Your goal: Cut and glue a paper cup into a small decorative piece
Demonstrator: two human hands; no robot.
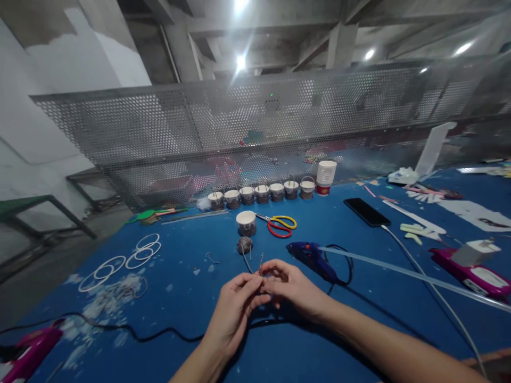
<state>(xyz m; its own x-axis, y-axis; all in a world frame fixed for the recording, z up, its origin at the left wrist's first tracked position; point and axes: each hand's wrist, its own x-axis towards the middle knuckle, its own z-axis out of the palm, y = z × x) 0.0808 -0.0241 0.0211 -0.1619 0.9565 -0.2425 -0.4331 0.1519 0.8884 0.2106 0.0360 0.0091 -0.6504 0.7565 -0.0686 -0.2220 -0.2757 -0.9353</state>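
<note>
Both hands meet low in the middle of the head view, above the blue table. The fingertips of my left hand [239, 306] and my right hand [289, 287] pinch a thin grey-brown cord [261, 261], whose short end sticks up between them. From there the cord leads back to a small grey ball of yarn [245, 244]. Just behind the ball stands a white-rimmed cup [246, 223] with a dark grey wrapped side. Scissors [279, 226] with red and yellow handles lie to its right. A blue glue gun [313, 258] with a long clear stick rests right of my hands.
Several wrapped cups [262, 194] line the table's back by a perforated metal screen [159, 138], beside stacked paper cups [326, 175]. A phone [366, 211] with its cable lies right. White rings [106, 271] lie left. A black cable [131, 332] crosses the front.
</note>
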